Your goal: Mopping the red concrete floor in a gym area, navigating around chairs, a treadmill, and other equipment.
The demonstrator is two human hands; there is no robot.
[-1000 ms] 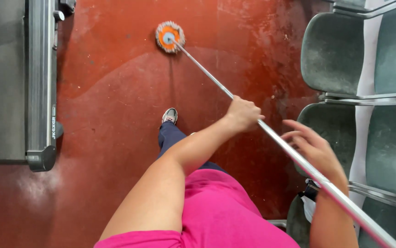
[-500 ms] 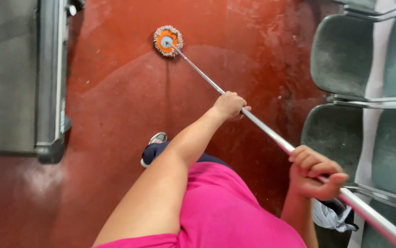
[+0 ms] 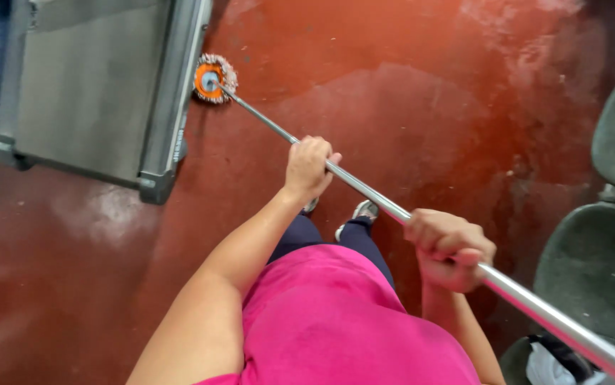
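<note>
We see a mop (image 3: 364, 187) with a long, straight, shiny metal handle that slants from the lower right up toward the upper left. Its small round head (image 3: 214, 77) has an orange hub with a blue centre and a fringe of pale, worn strands. The head rests flat on the wet red floor (image 3: 422, 100), right beside the edge of a grey metal machine base (image 3: 179, 107).
</note>
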